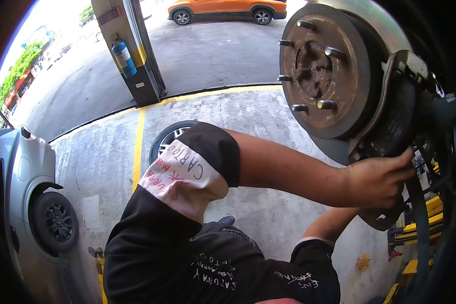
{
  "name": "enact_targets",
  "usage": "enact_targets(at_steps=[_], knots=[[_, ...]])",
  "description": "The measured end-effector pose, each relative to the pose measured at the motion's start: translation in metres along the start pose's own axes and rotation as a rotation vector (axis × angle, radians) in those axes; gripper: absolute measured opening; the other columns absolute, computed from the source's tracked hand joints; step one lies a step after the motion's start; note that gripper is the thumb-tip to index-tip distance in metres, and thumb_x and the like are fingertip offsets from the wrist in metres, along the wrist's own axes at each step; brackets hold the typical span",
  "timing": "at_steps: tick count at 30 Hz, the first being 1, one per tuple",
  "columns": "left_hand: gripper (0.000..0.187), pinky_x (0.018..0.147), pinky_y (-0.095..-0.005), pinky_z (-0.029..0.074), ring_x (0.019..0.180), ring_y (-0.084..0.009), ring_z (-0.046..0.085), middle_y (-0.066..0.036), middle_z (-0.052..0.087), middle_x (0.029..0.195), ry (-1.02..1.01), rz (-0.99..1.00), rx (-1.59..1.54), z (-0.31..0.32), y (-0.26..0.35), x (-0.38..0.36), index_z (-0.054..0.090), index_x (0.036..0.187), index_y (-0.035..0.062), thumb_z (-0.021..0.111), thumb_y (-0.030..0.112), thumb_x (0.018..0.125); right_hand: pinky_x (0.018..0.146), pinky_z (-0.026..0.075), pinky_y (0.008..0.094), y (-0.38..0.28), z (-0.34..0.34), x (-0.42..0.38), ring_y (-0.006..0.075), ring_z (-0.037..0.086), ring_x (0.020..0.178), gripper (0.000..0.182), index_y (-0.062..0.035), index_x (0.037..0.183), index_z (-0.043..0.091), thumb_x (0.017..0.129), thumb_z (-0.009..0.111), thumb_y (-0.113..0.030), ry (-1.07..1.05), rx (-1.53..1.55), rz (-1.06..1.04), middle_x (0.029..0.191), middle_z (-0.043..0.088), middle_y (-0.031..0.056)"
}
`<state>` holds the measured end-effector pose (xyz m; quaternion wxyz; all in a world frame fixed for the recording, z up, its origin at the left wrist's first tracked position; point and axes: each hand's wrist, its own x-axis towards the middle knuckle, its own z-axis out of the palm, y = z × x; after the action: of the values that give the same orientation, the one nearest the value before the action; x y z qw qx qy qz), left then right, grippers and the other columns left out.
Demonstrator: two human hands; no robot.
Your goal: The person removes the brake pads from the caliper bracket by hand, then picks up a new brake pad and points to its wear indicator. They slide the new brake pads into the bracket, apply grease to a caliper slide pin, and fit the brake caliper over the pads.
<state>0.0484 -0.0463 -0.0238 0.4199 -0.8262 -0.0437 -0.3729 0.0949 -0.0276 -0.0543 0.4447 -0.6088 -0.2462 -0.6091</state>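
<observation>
Gripping the lower edge of the brake caliper (395, 121), the left hand (377, 182) has its fingers curled around the dark metal, thumb on the near side. Below it, the right hand is hidden behind the caliper's bottom end; only its forearm (329, 223) shows, so its grip cannot be told. The caliper sits over the right rim of the rusty brake disc (334, 76), whose wheel studs (327, 104) point outward. Left of the disc, bare concrete floor (228, 106) lies open.

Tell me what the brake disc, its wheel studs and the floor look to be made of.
Brake disc: apparently cast iron, its hub face brown with rust.
Wheel studs: steel by the look, threaded, grey with shiny tips.
Floor: seemingly bare concrete, grey, mottled and stained, with painted yellow lines.
</observation>
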Motion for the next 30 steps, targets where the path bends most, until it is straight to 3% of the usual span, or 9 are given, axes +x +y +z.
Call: enact_targets(at_steps=[6,8,9,11,12,14,23,30], knots=[[0.022,0.116,-0.0633,0.031,0.113,-0.0286,0.058,0.001,0.071,0.087,0.044,0.034,0.146,-0.004,-0.004,0.0,0.079,0.083,0.009,0.064,0.023,0.077,0.066,0.056,0.0379,0.009,-0.003,0.011,0.0283,0.07,0.079,0.038,-0.0191,0.136,0.051,0.1,0.052,-0.008,0.035,-0.213,-0.033,0.097,0.069,0.0096],[0.02,0.115,-0.0637,0.031,0.114,-0.0291,0.058,0.001,0.072,0.088,0.016,0.049,0.149,-0.006,-0.005,-0.002,0.08,0.083,0.0116,0.065,0.023,0.079,0.054,0.055,0.0386,0.005,-0.003,0.013,0.0262,0.07,0.064,0.047,-0.0246,0.136,0.051,0.096,0.055,0.0,0.091,-0.225,-0.034,0.095,0.071,0.0058],[0.019,0.114,-0.0638,0.031,0.114,-0.0291,0.057,0.002,0.072,0.087,0.013,0.052,0.143,-0.005,-0.003,-0.001,0.08,0.083,0.0122,0.065,0.024,0.079,0.054,0.055,0.0386,0.005,-0.005,0.012,0.0262,0.07,0.064,0.047,-0.0246,0.136,0.051,0.096,0.055,0.0,0.088,-0.224,-0.031,0.095,0.071,0.0058],[0.019,0.114,-0.0641,0.031,0.114,-0.0291,0.057,0.002,0.072,0.087,0.009,0.055,0.134,0.005,0.007,0.011,0.08,0.083,0.0134,0.065,0.024,0.08,0.067,0.059,0.0382,0.004,-0.01,0.01,0.0284,0.073,0.078,0.032,-0.0189,0.127,0.055,0.096,0.059,-0.01,-0.093,-0.244,0.057,0.104,0.072,0.0073],[0.018,0.114,-0.0642,0.031,0.114,-0.029,0.057,0.002,0.072,0.087,0.007,0.054,0.13,0.005,0.008,0.01,0.08,0.083,0.0141,0.065,0.024,0.08,0.067,0.059,0.0382,0.005,-0.008,0.01,0.0284,0.073,0.078,0.032,-0.0189,0.127,0.055,0.096,0.059,-0.01,-0.096,-0.24,0.057,0.104,0.072,0.0073],[0.018,0.113,-0.0644,0.03,0.115,-0.029,0.057,0.003,0.071,0.086,0.002,0.05,0.123,0.006,0.01,0.013,0.08,0.084,0.0153,0.065,0.025,0.081,0.05,0.053,0.0367,0.011,-0.001,0.011,0.0235,0.072,0.063,0.041,-0.0261,0.13,0.054,0.096,0.057,-0.005,0.039,-0.225,-0.038,0.098,0.072,0.0037],[0.016,0.112,-0.0654,0.03,0.116,-0.0287,0.057,0.006,0.071,0.084,-0.026,0.035,0.091,0.007,0.0,0.008,0.08,0.085,0.0209,0.065,0.027,0.084,0.05,0.052,0.0414,0.023,0.005,0.005,0.0249,0.072,0.065,0.024,-0.0299,0.119,0.053,0.099,0.056,-0.017,-0.06,-0.38,-0.056,0.104,0.072,-0.0003],[0.015,0.11,-0.0662,0.029,0.117,-0.0285,0.056,0.007,0.071,0.082,-0.056,0.024,0.058,0.007,0.006,0.01,0.08,0.086,0.0253,0.066,0.029,0.086,0.05,0.051,0.042,0.027,0.006,0.003,0.0283,0.07,0.062,0.023,-0.0328,0.118,0.053,0.099,0.054,-0.019,-0.063,-0.444,-0.045,0.099,0.07,-0.0004]])
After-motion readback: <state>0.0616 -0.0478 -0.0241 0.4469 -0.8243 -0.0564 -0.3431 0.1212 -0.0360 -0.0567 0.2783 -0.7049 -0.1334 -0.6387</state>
